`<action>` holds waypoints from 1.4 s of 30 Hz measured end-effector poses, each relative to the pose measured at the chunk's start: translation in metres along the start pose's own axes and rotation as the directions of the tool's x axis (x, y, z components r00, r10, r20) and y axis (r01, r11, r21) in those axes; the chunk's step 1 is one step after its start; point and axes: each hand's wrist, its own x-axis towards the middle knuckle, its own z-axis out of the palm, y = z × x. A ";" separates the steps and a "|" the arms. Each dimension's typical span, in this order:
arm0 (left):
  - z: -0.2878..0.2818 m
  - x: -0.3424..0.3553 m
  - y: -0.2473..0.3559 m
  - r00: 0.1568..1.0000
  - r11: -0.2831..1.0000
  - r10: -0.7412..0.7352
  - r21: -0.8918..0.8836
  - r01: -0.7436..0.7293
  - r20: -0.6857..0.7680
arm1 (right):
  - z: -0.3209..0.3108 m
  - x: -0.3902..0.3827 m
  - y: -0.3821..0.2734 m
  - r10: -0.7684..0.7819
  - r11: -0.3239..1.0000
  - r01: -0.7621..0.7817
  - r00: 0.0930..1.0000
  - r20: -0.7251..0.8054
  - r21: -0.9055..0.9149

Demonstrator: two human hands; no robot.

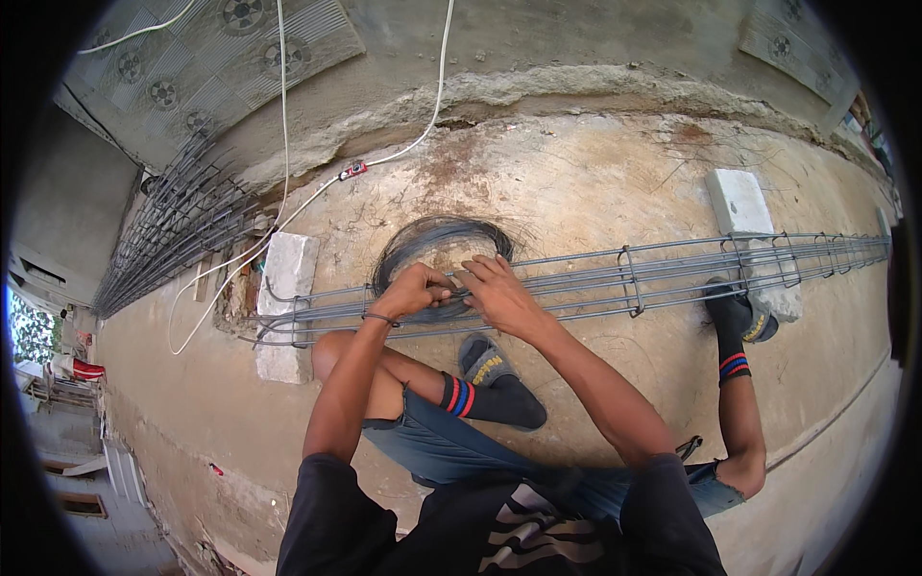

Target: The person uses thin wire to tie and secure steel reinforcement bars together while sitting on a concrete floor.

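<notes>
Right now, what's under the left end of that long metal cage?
A pale block is under that end of the metal cage. I can't see the strips of the block's top that the cage covers.

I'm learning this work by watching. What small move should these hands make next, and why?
Probably a careful pinch with both hands where they meet at the steel bars, before reaching elsewhere: the left hand and right hand are close together there, fingers bent, with no large tool in either. What lies between the fingertips is too small to tell.
</notes>
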 end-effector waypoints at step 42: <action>-0.103 0.013 -0.064 0.603 0.983 -0.173 -0.175 0.056 -0.779 | -0.123 0.031 -0.023 0.518 0.634 -0.604 0.795 0.315 0.482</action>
